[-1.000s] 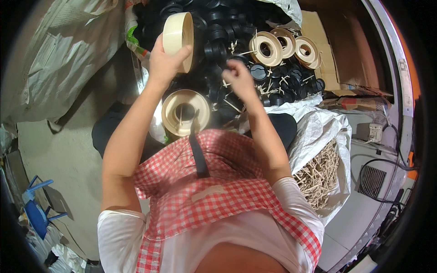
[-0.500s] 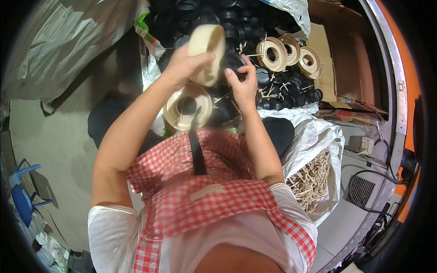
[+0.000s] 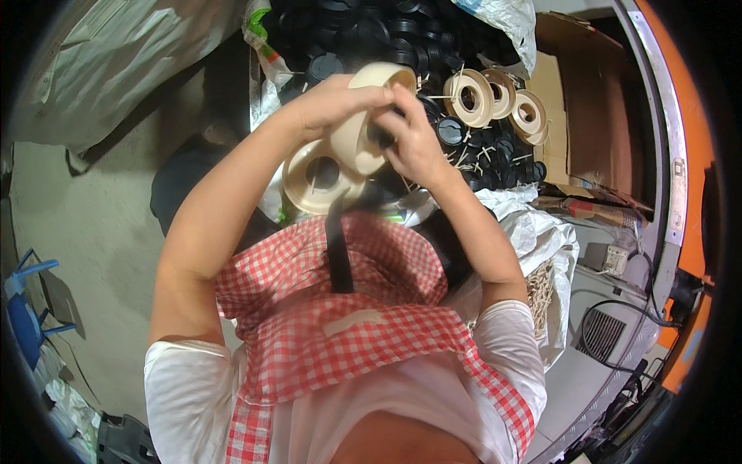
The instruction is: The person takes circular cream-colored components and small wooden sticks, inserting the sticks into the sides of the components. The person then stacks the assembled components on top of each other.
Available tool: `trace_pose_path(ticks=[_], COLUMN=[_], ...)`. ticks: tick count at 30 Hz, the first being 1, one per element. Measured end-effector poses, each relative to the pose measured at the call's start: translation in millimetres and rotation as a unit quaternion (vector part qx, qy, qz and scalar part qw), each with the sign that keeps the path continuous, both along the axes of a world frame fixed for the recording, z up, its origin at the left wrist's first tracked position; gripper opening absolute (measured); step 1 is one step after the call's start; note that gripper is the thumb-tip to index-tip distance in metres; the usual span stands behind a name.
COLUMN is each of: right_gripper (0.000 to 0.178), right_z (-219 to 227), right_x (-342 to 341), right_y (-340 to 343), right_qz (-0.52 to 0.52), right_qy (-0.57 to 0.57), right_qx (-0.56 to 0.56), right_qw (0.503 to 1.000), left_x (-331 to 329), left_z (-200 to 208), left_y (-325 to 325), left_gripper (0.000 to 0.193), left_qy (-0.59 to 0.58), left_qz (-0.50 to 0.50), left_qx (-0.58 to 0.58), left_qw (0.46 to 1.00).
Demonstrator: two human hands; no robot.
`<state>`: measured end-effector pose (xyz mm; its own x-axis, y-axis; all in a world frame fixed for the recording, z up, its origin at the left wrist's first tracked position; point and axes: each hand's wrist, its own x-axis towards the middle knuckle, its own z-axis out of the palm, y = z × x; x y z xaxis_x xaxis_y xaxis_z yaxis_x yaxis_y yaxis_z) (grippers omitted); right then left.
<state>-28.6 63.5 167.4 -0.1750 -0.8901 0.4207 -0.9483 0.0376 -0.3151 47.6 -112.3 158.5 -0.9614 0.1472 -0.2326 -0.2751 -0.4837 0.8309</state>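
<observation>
My left hand grips a cream plastic ring-shaped part, tilted on its side, with the thumb over its upper edge. My right hand is at the part's right side, its fingers bent in toward the opening. A dark patch shows beside those fingers; whether it is a black piece or the hole cannot be made out. Just below, a second cream ring lies flat with a wide round hole. Black round caps are heaped beyond both hands.
Several cream rings rest on the caps at the right, with small cream sprue-like sticks scattered around. A white sack of similar sticks stands by my right arm. A cardboard box is at far right, a blue stool at left.
The held cream part has moved right and slightly down with my left hand. My right hand has come from the caps up to the part, and the two hands now meet there.
</observation>
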Motion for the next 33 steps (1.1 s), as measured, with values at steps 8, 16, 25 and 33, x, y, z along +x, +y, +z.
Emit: trace_pose_path(ticks=[8, 16, 25, 33], right_gripper=[0.068, 0.054, 0.064, 0.051], right_z=[-18.6, -40.4, -107.4, -43.8], right_x=[-9.6, -35.0, 38.2, -7.1], right_y=[5.3, 12.2, 8.7, 35.6], right_qz=[-0.277, -0.308, -0.234, -0.247], right_qy=[-0.531, -0.595, -0.326, -0.644], right_qx=[0.148, 0.12, 0.299, -0.002], right_qw=[0.787, 0.732, 0.866, 0.724], left_x=[-3.4, -7.4, -18.5, -5.3], left_z=[-24.9, -33.1, -82.4, -30.5], left_y=[11.4, 9.0, -9.2, 15.5], left_gripper=[0.05, 0.052, 0.071, 0.047], left_qy=[0.055, 0.09, -0.142, -0.105], left_qz=[0.065, 0.145, 0.312, 0.055], left_qx=[-0.126, -0.212, -0.33, 0.094], left_qw=[0.988, 0.962, 0.88, 0.989])
